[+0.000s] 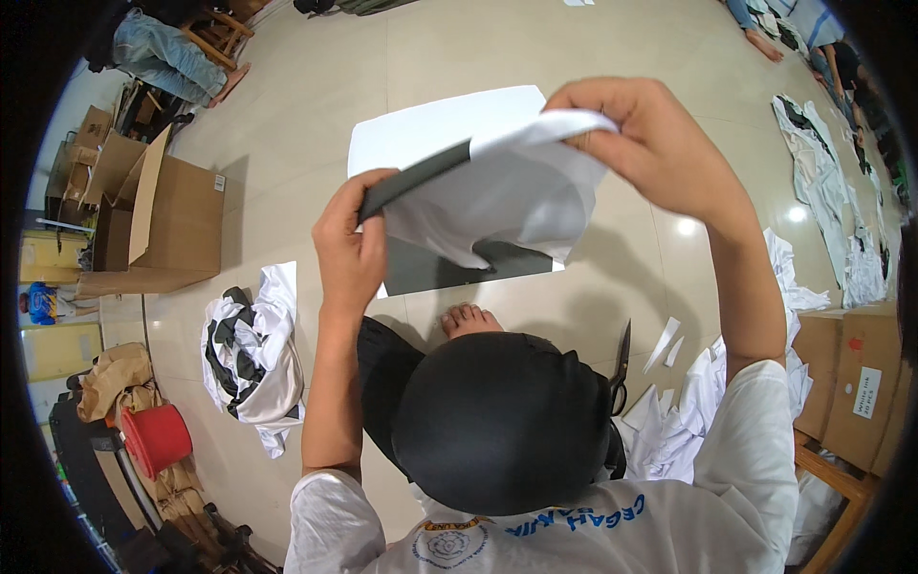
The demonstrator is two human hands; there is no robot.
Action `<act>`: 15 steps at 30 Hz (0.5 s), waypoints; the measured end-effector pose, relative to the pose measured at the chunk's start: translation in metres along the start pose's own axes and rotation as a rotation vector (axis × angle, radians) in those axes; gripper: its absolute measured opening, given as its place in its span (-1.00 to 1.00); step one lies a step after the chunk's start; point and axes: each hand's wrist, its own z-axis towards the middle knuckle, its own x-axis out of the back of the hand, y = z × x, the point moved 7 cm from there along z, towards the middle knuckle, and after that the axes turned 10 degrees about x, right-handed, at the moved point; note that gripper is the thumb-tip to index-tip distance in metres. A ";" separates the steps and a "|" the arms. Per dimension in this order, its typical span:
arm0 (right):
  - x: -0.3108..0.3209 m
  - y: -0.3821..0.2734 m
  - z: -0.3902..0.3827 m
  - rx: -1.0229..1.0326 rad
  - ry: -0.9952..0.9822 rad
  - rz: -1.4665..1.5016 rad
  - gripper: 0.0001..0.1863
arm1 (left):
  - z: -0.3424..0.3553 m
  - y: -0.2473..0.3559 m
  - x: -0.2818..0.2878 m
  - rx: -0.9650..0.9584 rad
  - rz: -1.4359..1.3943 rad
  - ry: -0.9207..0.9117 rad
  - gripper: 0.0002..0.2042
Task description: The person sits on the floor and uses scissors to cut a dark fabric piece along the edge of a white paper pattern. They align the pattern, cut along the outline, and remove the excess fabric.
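Note:
My left hand (349, 239) is closed on the dark grey end of a white and dark grey piece of cloth (507, 177). At the upper right, my right hand (650, 143) pinches the white end of the same cloth between thumb and fingers. The cloth is stretched between both hands above the floor, its lower part hanging loose. Beneath it lies a flat white sheet (411, 129), partly covered, with a dark grey piece (421, 273) showing at the near side. What the cloth hides of these cannot be seen.
Black-handled scissors (622, 368) and white scraps (662, 346) lie at right, near heaped white cloth (693, 407). A crumpled white and dark pile (253, 354), an open cardboard box (177, 220) and a red bucket (156, 440) stand left. Cartons (851, 383) are far right; other people sit farther back.

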 end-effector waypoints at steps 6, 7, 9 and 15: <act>0.014 0.026 0.032 -0.142 0.025 -0.094 -0.74 | 0.024 -0.020 0.027 0.111 -0.208 0.022 -0.79; 0.017 0.033 0.038 -0.096 0.052 -0.149 -0.73 | 0.027 -0.021 0.031 0.154 -0.232 0.027 -0.81; 0.022 0.050 0.044 -0.011 0.110 -0.266 -0.71 | 0.036 -0.023 0.033 0.182 -0.319 0.029 -0.79; -0.022 0.049 0.019 -0.259 0.274 -0.452 -0.23 | 0.033 0.005 0.000 -0.027 -0.223 0.086 -0.83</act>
